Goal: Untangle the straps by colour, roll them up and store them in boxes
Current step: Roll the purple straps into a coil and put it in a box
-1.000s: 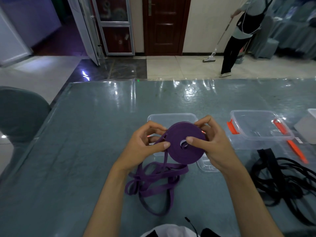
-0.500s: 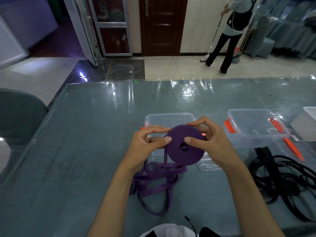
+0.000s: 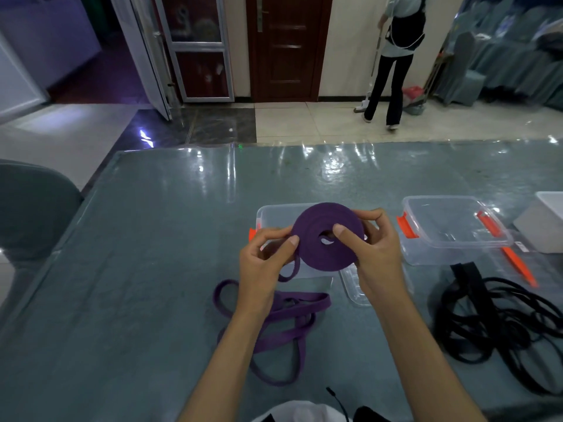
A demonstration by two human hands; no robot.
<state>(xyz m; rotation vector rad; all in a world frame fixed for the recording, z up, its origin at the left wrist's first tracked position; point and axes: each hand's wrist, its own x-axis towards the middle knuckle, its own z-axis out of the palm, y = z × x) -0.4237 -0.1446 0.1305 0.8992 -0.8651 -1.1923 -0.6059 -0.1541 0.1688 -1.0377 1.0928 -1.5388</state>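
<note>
Purple roll (image 3: pixel 327 239) being held at frame centre above clear box (image 3: pixel 274 213): right hand (image 3: pixel 373 248) grip pinching roll, left hand (image 3: pixel 262 257) grip being closed on feeding strap. Loose purple strap (image 3: pixel 274 318) lying unrolled on worktop (image 3: pixel 137 269). Black straps (image 3: pixel 499 321), lower right, untouched. Judged under halfway.

Dark wooden door (image 3: pixel 285 47) in cream wall (image 3: pixel 350 41), glossy tiled floor (image 3: pixel 304 123), grey chair (image 3: pixel 33 208) at left
</note>
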